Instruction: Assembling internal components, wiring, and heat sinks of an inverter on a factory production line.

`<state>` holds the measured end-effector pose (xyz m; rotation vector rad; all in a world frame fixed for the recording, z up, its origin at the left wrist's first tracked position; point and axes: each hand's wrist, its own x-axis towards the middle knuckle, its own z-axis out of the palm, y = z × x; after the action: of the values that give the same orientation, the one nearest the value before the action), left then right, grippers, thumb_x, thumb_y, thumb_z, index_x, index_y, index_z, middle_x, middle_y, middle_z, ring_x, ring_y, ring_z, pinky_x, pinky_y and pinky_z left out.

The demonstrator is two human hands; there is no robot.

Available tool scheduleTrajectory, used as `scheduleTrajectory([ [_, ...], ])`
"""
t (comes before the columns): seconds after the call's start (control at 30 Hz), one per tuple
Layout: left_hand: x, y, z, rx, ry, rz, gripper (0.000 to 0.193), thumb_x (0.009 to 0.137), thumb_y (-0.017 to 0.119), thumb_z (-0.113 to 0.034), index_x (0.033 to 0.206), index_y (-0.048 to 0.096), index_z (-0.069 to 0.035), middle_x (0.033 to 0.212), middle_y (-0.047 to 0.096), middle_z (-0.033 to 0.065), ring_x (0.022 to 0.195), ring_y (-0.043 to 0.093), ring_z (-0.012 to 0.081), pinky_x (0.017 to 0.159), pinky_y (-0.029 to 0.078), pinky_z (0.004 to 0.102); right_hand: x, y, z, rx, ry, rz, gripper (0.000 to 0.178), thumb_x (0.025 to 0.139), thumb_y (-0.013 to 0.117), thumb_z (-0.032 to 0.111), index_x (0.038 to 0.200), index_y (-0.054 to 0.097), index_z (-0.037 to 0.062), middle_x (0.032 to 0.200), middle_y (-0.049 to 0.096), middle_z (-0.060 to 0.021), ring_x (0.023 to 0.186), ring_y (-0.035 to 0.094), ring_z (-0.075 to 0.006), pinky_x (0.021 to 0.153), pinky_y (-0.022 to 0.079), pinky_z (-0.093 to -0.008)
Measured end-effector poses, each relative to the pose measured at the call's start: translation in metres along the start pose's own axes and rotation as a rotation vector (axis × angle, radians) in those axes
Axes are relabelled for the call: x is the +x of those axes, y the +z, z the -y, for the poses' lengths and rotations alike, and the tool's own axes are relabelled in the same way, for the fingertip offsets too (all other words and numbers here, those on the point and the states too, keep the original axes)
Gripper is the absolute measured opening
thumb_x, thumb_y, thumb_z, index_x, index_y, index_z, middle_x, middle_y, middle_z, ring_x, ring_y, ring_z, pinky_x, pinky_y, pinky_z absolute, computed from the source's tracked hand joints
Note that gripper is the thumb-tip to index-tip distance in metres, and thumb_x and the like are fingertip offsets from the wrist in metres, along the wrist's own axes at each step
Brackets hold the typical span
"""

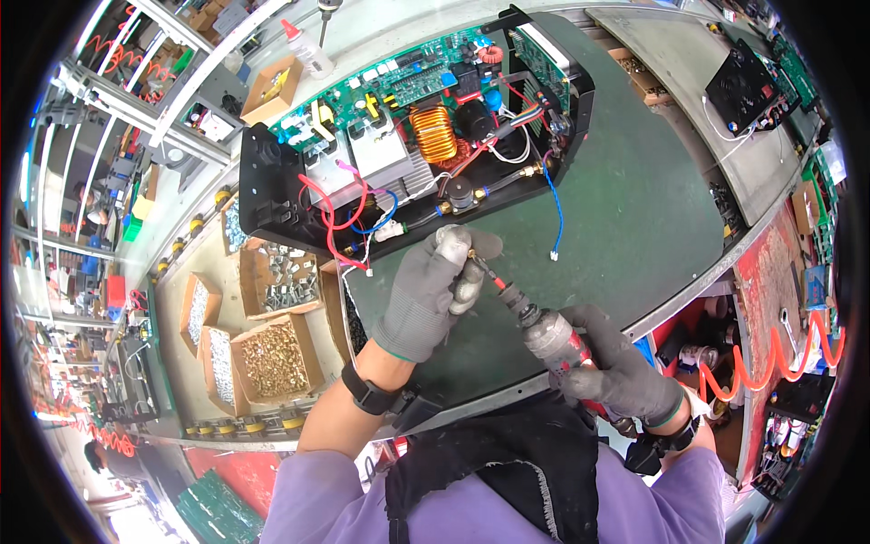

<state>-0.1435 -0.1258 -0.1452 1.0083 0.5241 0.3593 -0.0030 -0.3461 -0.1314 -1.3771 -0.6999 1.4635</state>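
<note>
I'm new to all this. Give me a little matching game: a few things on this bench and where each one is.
Things:
1. powered screwdriver
2. copper coil
3. box of brass-coloured screws
4. coiled orange hose

Places:
A. on the green circuit board
B. at the far right of the bench
C. in the right hand
D. left of the left hand

Pairs: 1-C, 2-A, 3-D, 4-B

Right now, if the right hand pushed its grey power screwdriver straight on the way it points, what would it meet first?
Probably the gloved left hand: the right hand aims the grey power screwdriver up-left, its bit tip at those fingertips. Depth is uncertain.
</note>
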Motion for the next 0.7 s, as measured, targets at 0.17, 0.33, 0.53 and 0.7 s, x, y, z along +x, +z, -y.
scheduleTrajectory([
  [0.17,0.0,0.002,-0.001,0.031,0.034,0.011,0.05,0.098,0.057,-0.042,0.11,0.058,0.006,0.077,0.053,0.0016,0.056,0.041,0.0058,0.047,0.03,0.0207,-0.001,-0.001,0.0,-0.014,0.007,-0.01,0.071,0.083,0.075,0.033,0.135,0.039,0.0003,0.113,0.052,-0.012,0.105,0.053,-0.0194,0.091,0.044,-0.0349],
  [0.33,-0.003,0.006,-0.003,0.041,-0.032,0.118,0.065,0.091,0.053,-0.063,0.111,0.061,-0.001,0.072,0.054,0.0019,0.052,0.039,0.0073,0.046,0.03,0.0219,-0.003,0.0,0.004,0.018,0.003,0.008,0.072,0.084,0.075,0.034,0.135,0.039,0.0,0.109,0.054,-0.011,0.096,0.056,-0.0163,0.082,0.047,-0.0327],
  [0.53,0.019,0.022,-0.057,0.646,0.227,-0.141,0.051,0.099,0.046,-0.051,0.103,0.07,-0.006,0.062,0.053,-0.0036,0.046,0.039,0.0022,0.043,0.027,0.0197,0.016,-0.004,0.029,0.109,-0.105,-0.176,0.077,0.086,0.072,0.039,0.14,0.035,-0.0007,0.101,0.057,-0.0108,0.079,0.06,-0.0139,0.067,0.05,-0.0288],
  [0.7,0.113,0.033,-0.113,1.501,1.26,-0.379,0.026,0.092,0.059,-0.024,0.111,0.065,-0.008,0.099,0.063,0.01,0.088,0.063,0.0317,0.074,0.051,0.0369,0.046,-0.003,0.05,0.053,-0.123,-0.285,0.078,0.085,0.067,0.048,0.138,0.036,-0.0004,0.086,0.061,-0.01,0.065,0.061,-0.0138,0.054,0.049,-0.0258],
])
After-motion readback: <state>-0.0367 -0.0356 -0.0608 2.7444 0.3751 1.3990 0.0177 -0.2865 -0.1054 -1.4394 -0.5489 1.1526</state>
